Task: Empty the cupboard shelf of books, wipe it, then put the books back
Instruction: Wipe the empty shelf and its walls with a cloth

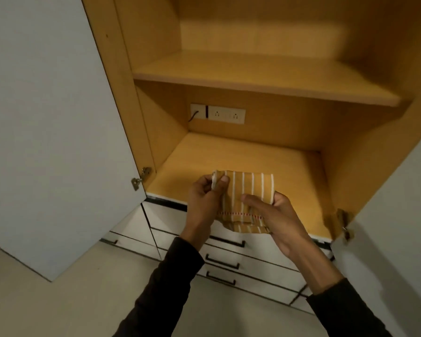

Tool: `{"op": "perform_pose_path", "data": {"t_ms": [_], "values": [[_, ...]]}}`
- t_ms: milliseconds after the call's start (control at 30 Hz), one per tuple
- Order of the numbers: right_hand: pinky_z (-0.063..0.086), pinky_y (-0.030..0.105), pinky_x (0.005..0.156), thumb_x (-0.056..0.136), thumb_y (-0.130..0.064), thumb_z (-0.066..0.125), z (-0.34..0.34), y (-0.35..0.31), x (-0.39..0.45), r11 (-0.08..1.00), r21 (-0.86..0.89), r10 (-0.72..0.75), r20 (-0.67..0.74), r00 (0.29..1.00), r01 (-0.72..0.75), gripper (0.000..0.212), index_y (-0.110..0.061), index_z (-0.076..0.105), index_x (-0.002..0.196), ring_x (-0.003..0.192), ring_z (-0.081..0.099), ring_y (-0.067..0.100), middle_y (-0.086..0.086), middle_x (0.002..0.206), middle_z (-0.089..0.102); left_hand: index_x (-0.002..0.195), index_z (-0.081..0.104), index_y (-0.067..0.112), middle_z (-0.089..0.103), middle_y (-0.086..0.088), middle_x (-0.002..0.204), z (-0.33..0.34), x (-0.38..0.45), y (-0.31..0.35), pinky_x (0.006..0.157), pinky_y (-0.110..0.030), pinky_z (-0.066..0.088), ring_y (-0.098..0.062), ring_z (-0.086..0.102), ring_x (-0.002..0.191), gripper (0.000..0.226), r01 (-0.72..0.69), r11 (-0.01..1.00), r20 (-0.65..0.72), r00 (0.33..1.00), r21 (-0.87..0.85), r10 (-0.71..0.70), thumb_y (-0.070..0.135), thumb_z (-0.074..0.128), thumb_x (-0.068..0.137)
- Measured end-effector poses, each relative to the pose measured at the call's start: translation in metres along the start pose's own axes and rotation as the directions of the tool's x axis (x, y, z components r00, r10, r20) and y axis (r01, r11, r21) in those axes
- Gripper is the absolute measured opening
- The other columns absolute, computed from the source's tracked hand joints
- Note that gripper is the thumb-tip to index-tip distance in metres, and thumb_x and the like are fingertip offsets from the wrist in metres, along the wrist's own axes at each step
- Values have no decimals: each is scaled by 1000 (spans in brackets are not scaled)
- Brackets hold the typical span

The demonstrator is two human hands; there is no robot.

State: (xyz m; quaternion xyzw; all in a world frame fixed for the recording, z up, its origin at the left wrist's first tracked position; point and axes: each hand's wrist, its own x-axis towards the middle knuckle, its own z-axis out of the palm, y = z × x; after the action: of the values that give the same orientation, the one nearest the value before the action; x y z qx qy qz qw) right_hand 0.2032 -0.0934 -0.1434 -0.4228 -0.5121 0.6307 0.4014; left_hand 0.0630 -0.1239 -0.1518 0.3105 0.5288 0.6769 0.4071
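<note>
In the head view, both hands grasp a folded mustard-yellow cloth with white stripes (247, 190) above the front of the bare wooden lower shelf (241, 154). The left hand (206, 199) pinches its upper corner; the right hand (272, 212) covers its lower part. No books are visible.

You have one view only, from a wide-angle camera on your head. It looks forward and steeply down into the open cupboard (265, 69), close enough that the lower shelf (229, 156) fills the middle of the frame. The upper shelf (265, 76) sits above, the drawers (229, 254) and floor (58, 307) below, and the lens bends lines near the frame's edges.
</note>
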Motion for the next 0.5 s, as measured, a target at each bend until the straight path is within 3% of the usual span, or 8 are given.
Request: {"op": "perform_pose_path", "data": {"t_ms": [200,300,400,500], "values": [[57,41,86,88,-20,69,44,-43,63,997,3,-79,58,995,79,20,-14,70,108,93,72,20,2,98,76,104,68,7,74,-3,89,-20,72,46,63,-27,59,-15,70,77,17,-79,997,0,997,8,79,20,63,94],[55,46,91,88,-23,70,74,-64,95,994,8,-110,55,992,110,22,-14,70,108,94,72,22,2,99,76,107,67,6,74,-8,95,-34,113,70,70,-34,58,-21,70,83,21,-130,991,20,991,26,130,21,63,93],[53,48,95,88,-24,70,105,-86,127,990,12,-144,67,987,144,18,-15,73,104,97,72,23,4,100,76,109,67,5,74,-9,99,-50,154,98,71,-33,60,-23,72,89,24,-189,980,45,981,61,187,22,64,93],[56,42,90,89,-19,70,133,-107,158,987,41,-159,62,985,157,5,-16,73,91,90,73,22,4,94,77,108,67,3,75,-10,97,-66,194,123,71,-33,60,-24,73,87,23,-271,957,89,961,99,263,21,63,94]]}}
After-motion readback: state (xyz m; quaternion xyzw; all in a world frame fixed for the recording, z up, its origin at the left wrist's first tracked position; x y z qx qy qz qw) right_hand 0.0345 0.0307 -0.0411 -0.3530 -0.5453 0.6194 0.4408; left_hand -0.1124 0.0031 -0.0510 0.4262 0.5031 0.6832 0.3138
